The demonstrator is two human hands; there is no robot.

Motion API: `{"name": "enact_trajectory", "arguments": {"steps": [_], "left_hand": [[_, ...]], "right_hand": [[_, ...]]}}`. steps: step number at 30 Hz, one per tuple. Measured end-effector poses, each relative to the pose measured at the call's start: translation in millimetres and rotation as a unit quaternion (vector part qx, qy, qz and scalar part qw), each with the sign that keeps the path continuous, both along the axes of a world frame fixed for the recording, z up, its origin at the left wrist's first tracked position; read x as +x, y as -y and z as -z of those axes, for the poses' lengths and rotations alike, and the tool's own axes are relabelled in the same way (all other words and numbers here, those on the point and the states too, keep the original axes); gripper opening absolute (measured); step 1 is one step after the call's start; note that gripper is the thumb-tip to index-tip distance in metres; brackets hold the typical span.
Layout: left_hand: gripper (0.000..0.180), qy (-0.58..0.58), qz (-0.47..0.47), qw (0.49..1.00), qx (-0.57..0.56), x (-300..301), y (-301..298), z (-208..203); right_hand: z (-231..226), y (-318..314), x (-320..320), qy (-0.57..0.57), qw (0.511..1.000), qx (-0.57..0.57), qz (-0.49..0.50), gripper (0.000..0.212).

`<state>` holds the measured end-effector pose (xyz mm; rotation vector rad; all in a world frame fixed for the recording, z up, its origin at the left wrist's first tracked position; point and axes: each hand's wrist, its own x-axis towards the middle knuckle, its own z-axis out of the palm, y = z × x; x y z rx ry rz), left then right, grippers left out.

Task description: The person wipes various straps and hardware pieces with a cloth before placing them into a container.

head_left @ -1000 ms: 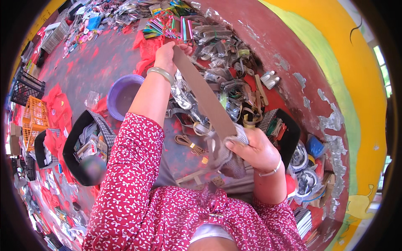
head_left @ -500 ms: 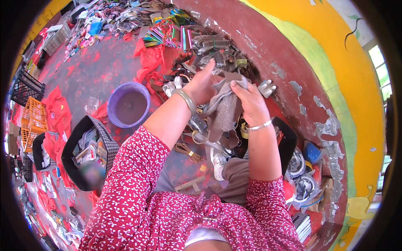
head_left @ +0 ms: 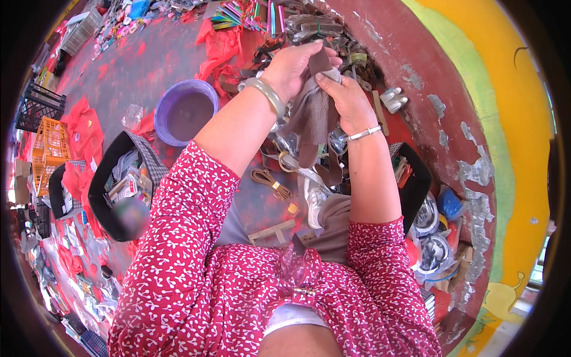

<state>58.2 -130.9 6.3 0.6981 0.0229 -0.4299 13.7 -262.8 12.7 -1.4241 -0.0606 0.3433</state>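
Both my hands are raised in front of me over a heap of straps and bagged goods. My left hand has a flat brown strap, which looks like a belt, between its thumb and fingers. Close beside it, my right hand pinches a grey cloth against the strap, thumb on top. The cloth is folded partly around the strap and hangs below the hands. Lower down, a brown strap end dangles over the heap. Fingers behind the cloth are hidden.
Left of my arms stands a purple basin of murky liquid. Black boxes of small goods, an orange crate and red plastic sheets lie further left. A peeling wall rises at right. A coiled brown cord lies near my shoe.
My view has tilted, so the floor things sit higher. My left hand has closed in around the strap's upper part, and more bare strap shows above the cloth.
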Motion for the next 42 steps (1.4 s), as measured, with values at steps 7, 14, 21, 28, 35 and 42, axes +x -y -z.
{"name": "enact_trajectory", "arguments": {"steps": [7, 14, 21, 28, 35, 42], "left_hand": [[0.028, -0.032, -0.083, 0.994, 0.064, 16.3, 2.5, 16.9], [0.025, 0.006, -0.095, 0.989, 0.111, 24.8, 12.7, 30.1], [0.023, -0.013, -0.114, 0.987, 0.111, 45.1, 12.7, 50.1], [0.022, -0.024, -0.157, 0.983, 0.090, 62.6, -3.0, 71.8], [0.066, -0.179, -0.034, 0.983, 0.033, 56.2, -7.8, 63.3], [0.065, -0.033, 0.246, 0.967, 0.057, 2.3, 37.2, 32.7]], "right_hand": [[2.5, 0.4, -6.2, -0.016, 0.999, -0.040, -0.032, 0.020], [-9.4, 10.5, -38.3, -0.055, 0.998, -0.009, -0.008, 0.017], [-39.8, 20.5, -84.3, -0.008, 0.995, -0.102, -0.012, 0.017], [-87.6, 32.0, -117.7, 0.088, 0.987, -0.129, -0.045, 0.018], [-52.4, 49.9, -66.3, 0.057, 0.994, 0.005, 0.096, 0.017], [-2.1, 40.6, -13.3, 0.009, 0.992, 0.046, 0.113, 0.017]]}}
